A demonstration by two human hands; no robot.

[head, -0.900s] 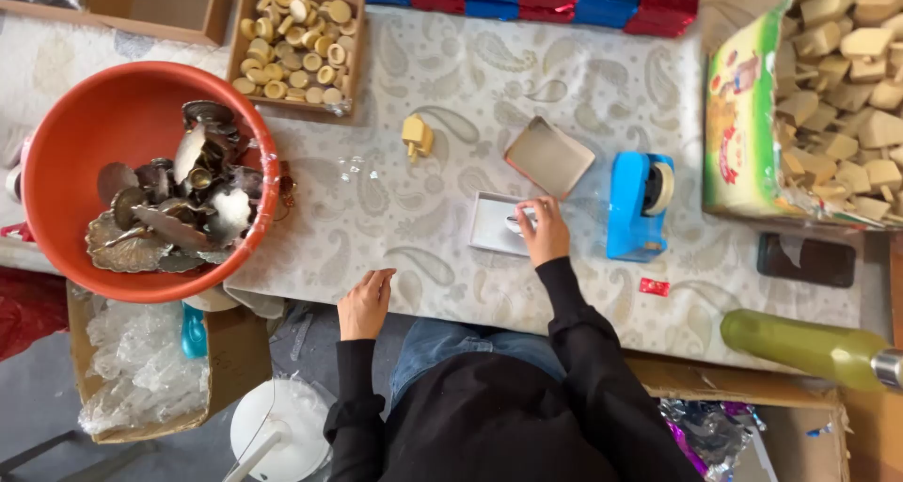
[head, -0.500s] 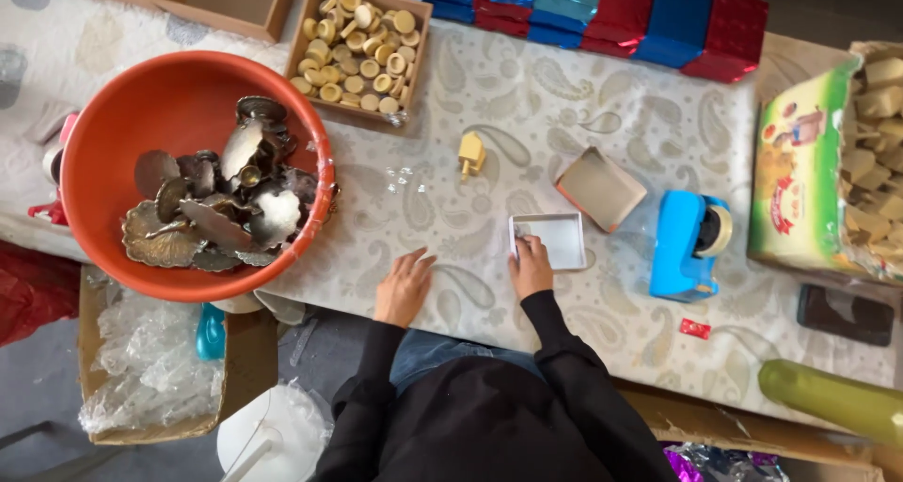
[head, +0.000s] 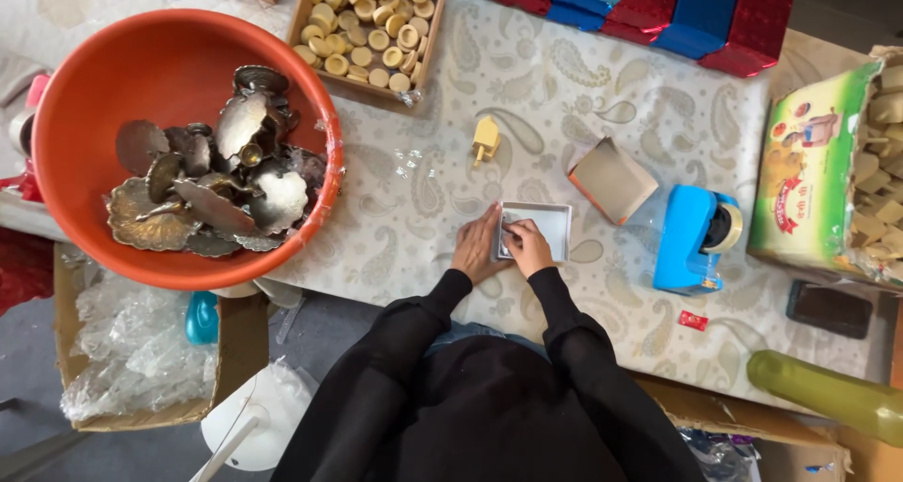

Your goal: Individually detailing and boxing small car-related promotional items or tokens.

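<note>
Two hands, left hand [head: 477, 248] flat beside, right hand [head: 528, 245] on small white box [head: 546, 228], right fingers' grip unclear, contents hidden.

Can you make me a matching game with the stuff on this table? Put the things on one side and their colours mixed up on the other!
Things:
1. big bowl holding the metal pieces
2. tape dispenser
3. small open box under the person's hands
4. little plug-shaped piece lying alone on the tablecloth

Colours:
A. yellow
B. white
C. orange
D. blue

Pairs: 1-C, 2-D, 3-B, 4-A
</note>
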